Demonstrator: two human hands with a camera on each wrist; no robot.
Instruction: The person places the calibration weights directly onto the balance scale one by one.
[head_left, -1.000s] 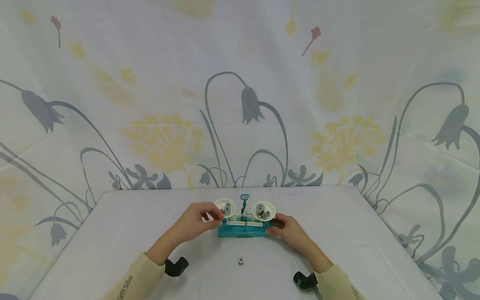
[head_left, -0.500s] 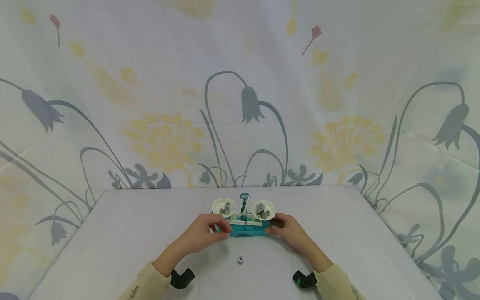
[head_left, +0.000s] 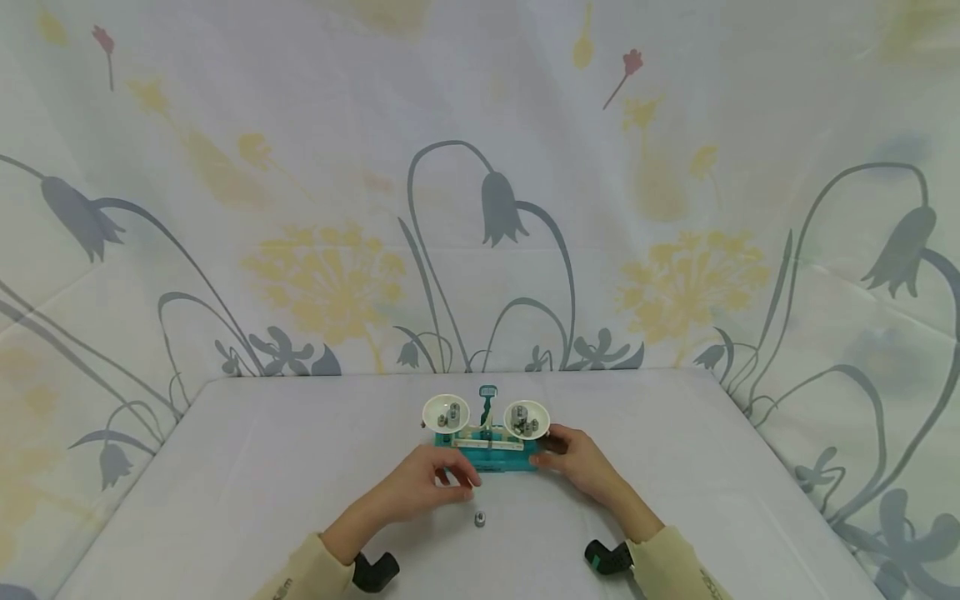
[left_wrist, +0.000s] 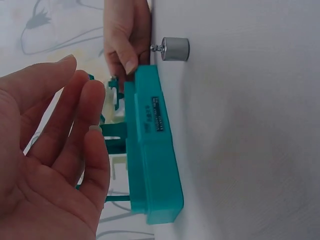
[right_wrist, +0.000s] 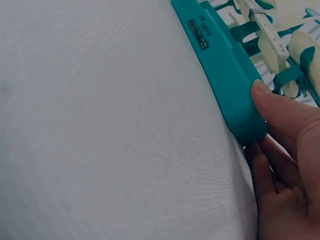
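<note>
A teal balance scale (head_left: 495, 462) with two cream pans stands on the table. Metal weights (head_left: 453, 412) sit in its left pan (head_left: 432, 411), and several more (head_left: 520, 413) are in the right pan (head_left: 540, 412). My right hand (head_left: 581, 462) grips the base's right end; in the right wrist view the thumb lies on the teal base (right_wrist: 227, 85), fingers at its end. My left hand (head_left: 423, 485) holds nothing, its fingers loosely bent, in front of the base. Just beyond its fingertips, a single knobbed metal weight (left_wrist: 176, 49) stands upright on the table.
The white-covered table (head_left: 300, 433) runs back to a hanging flower-print curtain (head_left: 480, 292). Black wrist devices (head_left: 377, 572) are worn at both sleeves, close above the tabletop.
My left hand has moved from beside the left pan rightward and nearer to me, towards the single weight. The right hand has kept its place at the base.
</note>
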